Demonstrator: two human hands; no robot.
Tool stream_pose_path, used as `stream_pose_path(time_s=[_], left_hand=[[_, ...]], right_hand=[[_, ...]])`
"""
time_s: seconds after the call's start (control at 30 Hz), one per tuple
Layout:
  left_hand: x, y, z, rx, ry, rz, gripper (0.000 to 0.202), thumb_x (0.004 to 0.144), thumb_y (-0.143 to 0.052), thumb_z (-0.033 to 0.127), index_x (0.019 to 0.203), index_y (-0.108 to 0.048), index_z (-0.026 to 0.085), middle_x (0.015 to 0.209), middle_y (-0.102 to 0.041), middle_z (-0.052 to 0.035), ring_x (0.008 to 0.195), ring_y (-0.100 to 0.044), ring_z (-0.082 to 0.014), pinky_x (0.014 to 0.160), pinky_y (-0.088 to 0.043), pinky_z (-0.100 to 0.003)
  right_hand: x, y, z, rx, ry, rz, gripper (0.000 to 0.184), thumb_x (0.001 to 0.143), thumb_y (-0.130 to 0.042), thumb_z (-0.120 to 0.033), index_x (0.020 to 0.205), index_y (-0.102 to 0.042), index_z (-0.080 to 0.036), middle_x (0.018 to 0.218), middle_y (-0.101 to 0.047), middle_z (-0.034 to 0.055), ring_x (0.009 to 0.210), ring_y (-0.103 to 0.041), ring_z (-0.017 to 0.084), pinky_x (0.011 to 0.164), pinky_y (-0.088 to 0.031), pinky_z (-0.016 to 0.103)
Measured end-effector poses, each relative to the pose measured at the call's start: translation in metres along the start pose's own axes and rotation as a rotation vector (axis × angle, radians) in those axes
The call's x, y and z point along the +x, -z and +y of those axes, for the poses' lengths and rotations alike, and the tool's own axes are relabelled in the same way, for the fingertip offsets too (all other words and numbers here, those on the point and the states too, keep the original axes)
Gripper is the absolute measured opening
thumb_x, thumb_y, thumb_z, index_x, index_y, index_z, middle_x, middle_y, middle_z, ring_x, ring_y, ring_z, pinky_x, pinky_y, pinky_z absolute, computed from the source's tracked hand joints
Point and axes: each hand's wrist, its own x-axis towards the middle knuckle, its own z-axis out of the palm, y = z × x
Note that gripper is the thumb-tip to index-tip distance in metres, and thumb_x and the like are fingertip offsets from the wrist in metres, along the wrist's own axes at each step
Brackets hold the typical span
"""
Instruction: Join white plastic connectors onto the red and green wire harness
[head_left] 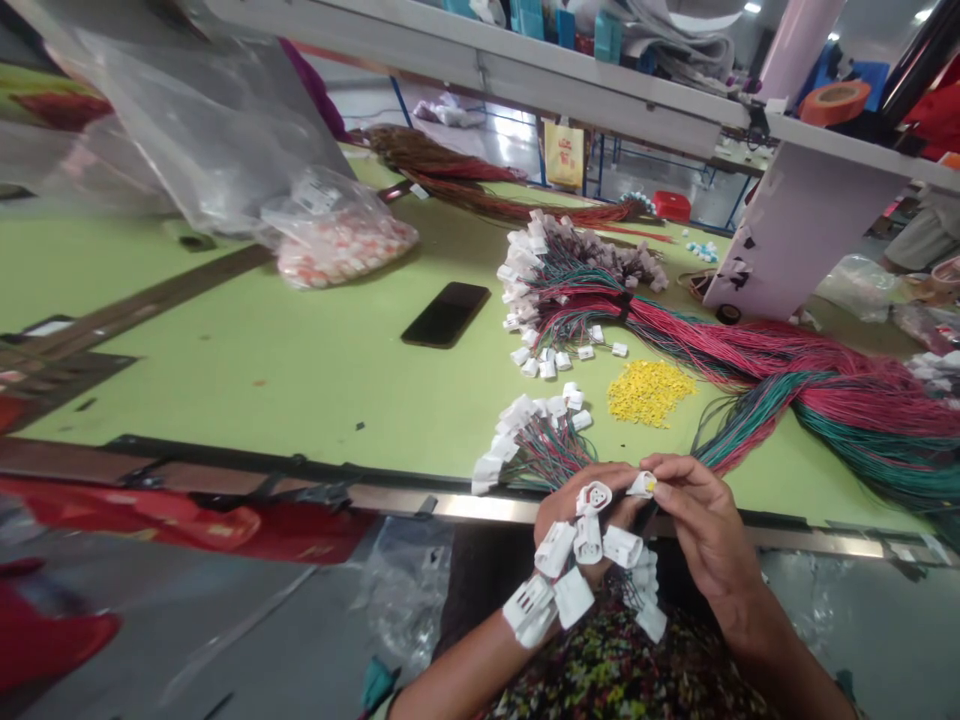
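My left hand [556,508] is closed around wires that end in several white connectors [589,538], which fan out over its back and wrist. At its fingertips one white connector [640,485] points toward my right hand [709,530]. The right thumb and forefinger pinch a tiny yellow piece [651,487] at that connector's open end; how far it sits inside cannot be made out. Just beyond my hands lies a heap of small yellow pieces [651,393]. Left of it, more white connectors [517,425] on wires rest at the table edge.
A thick bundle of red and green wires [750,350] with white connectors crosses the green table [322,380] on the right. A black phone [446,314] lies near the middle. A plastic bag of orange-and-white parts [341,245] sits at the back left. A shelf [525,65] spans overhead.
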Motion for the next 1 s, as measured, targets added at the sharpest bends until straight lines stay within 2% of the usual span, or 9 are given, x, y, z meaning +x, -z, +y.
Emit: stream_pose_path(time_s=[0.13,0.5,0.6,0.73,0.87,0.93,1.0], left_hand=[[0.000,0.000,-0.001,0.005,0.005,-0.023,0.016,0.082,-0.077,0.013,0.095,-0.080,0.022,0.091,-0.083,-0.0030,0.076,-0.079,-0.0185,0.075,-0.065,-0.027],[0.005,0.002,0.006,-0.014,0.050,-0.051,0.010,0.084,-0.076,0.018,0.093,-0.079,0.020,0.087,-0.083,-0.0029,0.074,-0.078,-0.0189,0.072,-0.065,-0.028],[0.004,0.000,0.006,-0.009,0.036,-0.032,0.011,0.085,-0.075,0.018,0.094,-0.079,0.021,0.089,-0.083,-0.0027,0.074,-0.078,-0.0182,0.072,-0.064,-0.027],[0.000,0.000,-0.001,-0.006,-0.004,-0.038,0.015,0.084,-0.074,0.014,0.096,-0.079,0.021,0.091,-0.083,-0.0034,0.078,-0.078,-0.0187,0.076,-0.064,-0.027],[-0.001,0.003,-0.007,-0.048,-0.046,-0.073,0.020,0.082,-0.073,0.009,0.096,-0.081,0.019,0.092,-0.083,-0.0060,0.078,-0.079,-0.0192,0.075,-0.064,-0.026],[0.000,0.004,-0.007,-0.075,-0.002,-0.103,0.020,0.080,-0.075,0.009,0.095,-0.082,0.021,0.092,-0.083,-0.0056,0.080,-0.079,-0.0194,0.077,-0.064,-0.027],[0.002,0.004,-0.004,-0.135,0.105,-0.111,0.020,0.080,-0.076,0.012,0.094,-0.081,0.024,0.090,-0.083,-0.0039,0.078,-0.079,-0.0200,0.075,-0.064,-0.028]], right_hand=[[0.002,0.004,-0.003,-0.053,0.010,-0.035,0.014,0.072,-0.089,-0.028,0.081,-0.078,-0.026,0.099,-0.076,0.0006,0.097,-0.068,0.017,0.092,-0.053,0.030],[0.004,0.003,-0.014,-0.313,0.183,-0.122,0.003,0.084,-0.078,-0.026,0.082,-0.076,-0.025,0.095,-0.072,0.0011,0.096,-0.066,0.018,0.094,-0.049,0.032],[0.003,0.000,-0.011,-0.226,0.124,-0.107,0.007,0.083,-0.079,-0.027,0.082,-0.073,-0.024,0.096,-0.071,0.0009,0.094,-0.066,0.018,0.090,-0.051,0.031],[0.003,-0.002,-0.008,-0.046,-0.010,-0.037,0.022,0.073,-0.088,-0.027,0.086,-0.070,-0.025,0.096,-0.072,0.0005,0.092,-0.066,0.017,0.085,-0.053,0.029],[0.002,-0.002,-0.011,0.003,-0.083,-0.054,0.028,0.068,-0.091,-0.027,0.084,-0.068,-0.025,0.095,-0.071,-0.0004,0.091,-0.066,0.016,0.083,-0.053,0.029],[0.002,-0.001,-0.015,-0.034,-0.090,-0.081,0.026,0.069,-0.091,-0.028,0.085,-0.070,-0.024,0.096,-0.071,0.0001,0.090,-0.066,0.017,0.081,-0.054,0.029],[0.001,0.000,-0.017,-0.091,-0.092,-0.123,0.022,0.075,-0.087,-0.034,0.090,-0.073,-0.024,0.095,-0.071,0.0014,0.087,-0.067,0.017,0.078,-0.056,0.030]])
